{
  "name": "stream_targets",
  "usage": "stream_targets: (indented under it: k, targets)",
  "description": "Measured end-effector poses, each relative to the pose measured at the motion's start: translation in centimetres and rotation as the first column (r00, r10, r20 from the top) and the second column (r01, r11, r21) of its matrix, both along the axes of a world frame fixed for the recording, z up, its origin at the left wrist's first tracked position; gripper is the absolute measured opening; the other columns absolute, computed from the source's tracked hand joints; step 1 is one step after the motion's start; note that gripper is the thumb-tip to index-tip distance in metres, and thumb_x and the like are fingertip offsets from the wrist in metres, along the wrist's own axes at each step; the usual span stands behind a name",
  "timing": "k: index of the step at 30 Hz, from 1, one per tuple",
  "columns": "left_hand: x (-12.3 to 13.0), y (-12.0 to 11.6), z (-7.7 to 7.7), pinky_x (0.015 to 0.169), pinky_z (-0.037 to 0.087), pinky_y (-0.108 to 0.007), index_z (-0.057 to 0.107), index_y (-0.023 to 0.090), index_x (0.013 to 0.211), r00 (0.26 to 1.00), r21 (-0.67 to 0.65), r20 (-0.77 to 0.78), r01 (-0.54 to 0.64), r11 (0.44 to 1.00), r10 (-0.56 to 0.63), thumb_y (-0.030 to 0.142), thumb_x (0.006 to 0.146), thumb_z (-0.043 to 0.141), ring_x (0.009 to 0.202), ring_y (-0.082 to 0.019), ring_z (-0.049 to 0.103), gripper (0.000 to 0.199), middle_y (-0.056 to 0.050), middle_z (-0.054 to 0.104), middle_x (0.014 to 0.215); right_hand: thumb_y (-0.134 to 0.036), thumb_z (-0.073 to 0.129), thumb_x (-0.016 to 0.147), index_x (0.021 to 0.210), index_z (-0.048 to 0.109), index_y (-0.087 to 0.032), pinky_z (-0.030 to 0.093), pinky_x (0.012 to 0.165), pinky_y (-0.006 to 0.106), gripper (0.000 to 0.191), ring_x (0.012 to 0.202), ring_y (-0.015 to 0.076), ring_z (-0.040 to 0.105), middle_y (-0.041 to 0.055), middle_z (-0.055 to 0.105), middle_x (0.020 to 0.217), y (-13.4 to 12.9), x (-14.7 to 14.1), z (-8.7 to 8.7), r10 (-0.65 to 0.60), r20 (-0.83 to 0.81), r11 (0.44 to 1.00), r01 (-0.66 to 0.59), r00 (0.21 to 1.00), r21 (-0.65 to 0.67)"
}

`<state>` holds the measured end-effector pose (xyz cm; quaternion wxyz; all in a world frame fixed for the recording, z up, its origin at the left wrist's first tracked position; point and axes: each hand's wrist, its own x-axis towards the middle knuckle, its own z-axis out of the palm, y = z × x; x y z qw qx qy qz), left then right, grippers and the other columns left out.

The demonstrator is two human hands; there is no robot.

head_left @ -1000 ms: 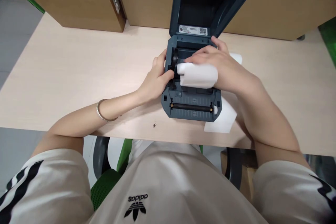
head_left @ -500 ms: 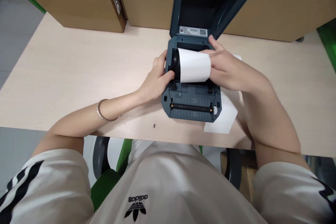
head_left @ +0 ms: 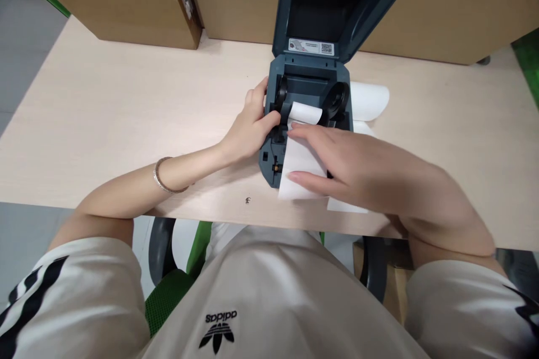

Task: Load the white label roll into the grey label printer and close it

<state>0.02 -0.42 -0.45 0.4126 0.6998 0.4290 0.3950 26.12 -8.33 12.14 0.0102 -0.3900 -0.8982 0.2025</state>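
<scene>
My right fingers (head_left: 309, 180) lie spread on the white paper strip (head_left: 301, 151); my left fingers (head_left: 272, 119) clamp the printer's (head_left: 266, 171) left wall
Under my right thumb and fingertips, the strip runs from the curled paper (head_left: 306, 113) in the bay out over the printer's near edge; I judge it light, thin, slippery and easily creased, best taken flat by both side edges. The casing looks stiff and heavier, well held by its wall. Beyond my fingers are a black disc (head_left: 336, 100) at right, the raised lid (head_left: 320, 5) on the far side, and the surface (head_left: 189, 95) beneath
</scene>
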Motion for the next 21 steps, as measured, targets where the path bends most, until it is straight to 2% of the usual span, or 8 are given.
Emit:
stream_targets:
  k: [3,5,9,13,17,21]
  targets:
    - [0.0,0.1,-0.2,0.158,0.025,-0.06,0.046,0.037,0.175,1.0,-0.017,0.017,0.007,1.0,-0.007,0.038,0.096,0.072,0.187,-0.04,0.03,0.083,-0.003,0.047,0.194,-0.069,0.043,0.126,0.185,0.051,0.002,0.053,0.141,0.067,0.093,0.173,0.0467,0.057,0.0311,0.051,0.185,-2.0,-1.2,-2.1,-0.011,0.019,0.977,0.007,1.0,0.212]
    - [0.0,0.2,-0.3,0.158,0.024,-0.06,0.046,0.037,0.175,1.0,-0.029,0.027,0.006,1.0,-0.005,0.038,0.096,0.073,0.188,-0.04,0.029,0.083,-0.004,0.046,0.195,-0.072,0.04,0.126,0.185,0.049,0.007,0.044,0.146,0.073,0.099,0.179,0.0515,0.048,0.0354,0.041,0.19,-2.8,-1.9,-3.5,-0.033,0.041,0.955,0.02,0.999,0.295]
    - [-0.1,0.5,-0.6,0.158,0.025,-0.061,0.049,0.039,0.173,0.999,-0.033,0.053,0.005,0.999,-0.003,0.034,0.095,0.075,0.188,-0.041,0.029,0.083,-0.002,0.049,0.193,-0.076,0.039,0.125,0.189,0.042,0.008,0.038,0.148,0.077,0.105,0.183,0.0536,0.04,0.0369,0.032,0.193,-3.5,-2.3,-5.0,-0.057,0.05,0.947,0.039,0.997,0.318]
    - [0.1,0.6,-0.3,0.157,0.028,-0.062,0.05,0.039,0.173,0.999,-0.041,0.05,0.019,0.999,-0.016,0.033,0.091,0.076,0.185,-0.041,0.034,0.086,-0.003,0.054,0.189,-0.076,0.039,0.125,0.188,0.04,0.013,0.04,0.148,0.075,0.109,0.182,0.0539,0.04,0.039,0.031,0.192,-3.8,-1.9,-5.2,-0.049,0.049,0.927,0.027,0.998,0.373]
    - [0.3,0.3,0.5,0.156,0.032,-0.063,0.047,0.037,0.176,0.999,-0.064,0.02,0.031,0.997,-0.03,0.038,0.09,0.078,0.183,-0.041,0.038,0.091,-0.005,0.05,0.193,-0.072,0.039,0.126,0.18,0.044,0.021,0.047,0.147,0.069,0.108,0.178,0.053,0.048,0.044,0.038,0.186,-4.3,-1.5,-5.3,-0.002,0.026,0.874,-0.011,1.0,0.486]
    - [0.3,0.1,0.7,0.156,0.029,-0.064,0.047,0.037,0.177,0.999,-0.07,0.035,0.041,0.997,-0.039,0.04,0.092,0.08,0.185,-0.042,0.035,0.091,-0.005,0.048,0.194,-0.069,0.042,0.126,0.178,0.047,0.022,0.048,0.148,0.064,0.105,0.176,0.0504,0.052,0.0442,0.042,0.183,-4.3,-1.4,-5.3,0.018,0.027,0.859,-0.029,0.999,0.511]
